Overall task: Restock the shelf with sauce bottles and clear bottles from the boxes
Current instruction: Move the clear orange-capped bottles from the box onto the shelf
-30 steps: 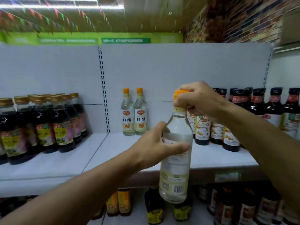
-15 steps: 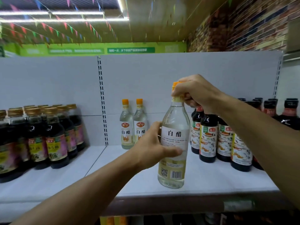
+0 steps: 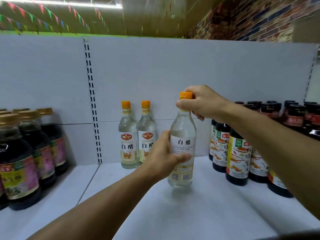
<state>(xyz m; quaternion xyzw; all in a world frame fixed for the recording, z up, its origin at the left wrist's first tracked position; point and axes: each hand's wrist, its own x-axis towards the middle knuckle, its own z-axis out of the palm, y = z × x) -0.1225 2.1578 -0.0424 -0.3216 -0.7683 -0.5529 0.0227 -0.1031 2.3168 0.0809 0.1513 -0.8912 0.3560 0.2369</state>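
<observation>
A clear bottle (image 3: 183, 130) with an orange cap and a white label stands upright on the white shelf (image 3: 199, 213), near its middle. My left hand (image 3: 162, 155) wraps around the bottle's body at the label. My right hand (image 3: 202, 103) pinches its neck just under the cap. Two more clear bottles (image 3: 128, 135) of the same kind stand side by side against the back panel, behind and to the left of the held one.
Dark sauce bottles with gold caps (image 3: 19, 161) crowd the shelf's left part. Dark sauce bottles with black caps (image 3: 237, 156) fill the right side, close to my right forearm. Bare shelf surface lies in front of the held bottle.
The bottle has gone from in front of the shelf edge up and onto the shelf surface, further in. Both hands kept their grip. The view has moved closer to the shelf.
</observation>
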